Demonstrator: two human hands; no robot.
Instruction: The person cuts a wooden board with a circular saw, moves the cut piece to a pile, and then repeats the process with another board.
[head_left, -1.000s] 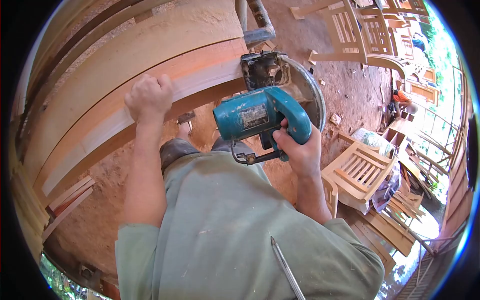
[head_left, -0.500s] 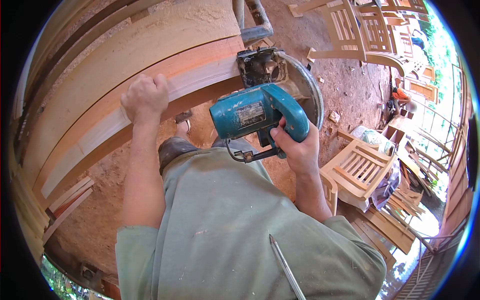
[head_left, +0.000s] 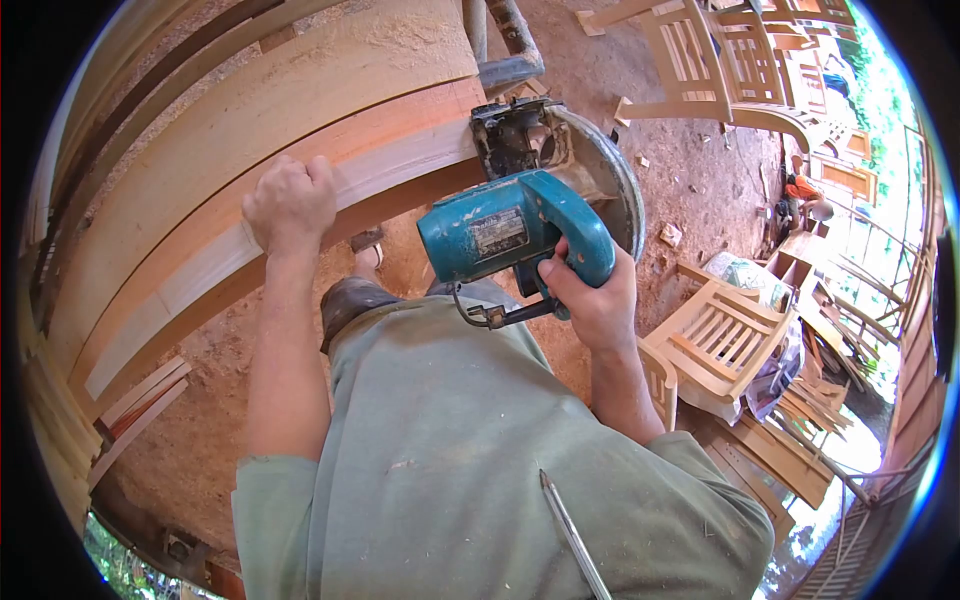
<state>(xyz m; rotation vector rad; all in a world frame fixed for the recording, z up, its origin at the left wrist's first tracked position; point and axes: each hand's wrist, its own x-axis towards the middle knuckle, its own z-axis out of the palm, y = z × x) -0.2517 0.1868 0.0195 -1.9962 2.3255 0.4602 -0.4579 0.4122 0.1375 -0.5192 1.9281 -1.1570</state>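
Note:
My right hand (head_left: pixel 594 300) is wrapped around the rear handle of a teal circular saw (head_left: pixel 490 230), its thumb near the trigger. The saw's dark base and round blade guard sit at the right end of a long wooden board (head_left: pixel 400 158). Whether the blade touches the wood is hidden. My left hand (head_left: pixel 290 203) rests closed on the same board, left of the saw, with its fingers curled down and partly hidden. Behind that board lies a wider plank (head_left: pixel 330 75), a narrow dark gap between them.
Wooden chairs (head_left: pixel 690 60) stand at the upper right. A slatted wooden seat (head_left: pixel 722 338) and stacked offcuts (head_left: pixel 815 400) are on the right. Farther off, a person in orange (head_left: pixel 802 190) is low down. A metal pipe (head_left: pixel 510 70) stands beyond the board's end. A pen (head_left: pixel 575 540) lies against my shirt.
The saw and my right hand have shifted very slightly left in view. My left hand stays on the board in nearly the same place.

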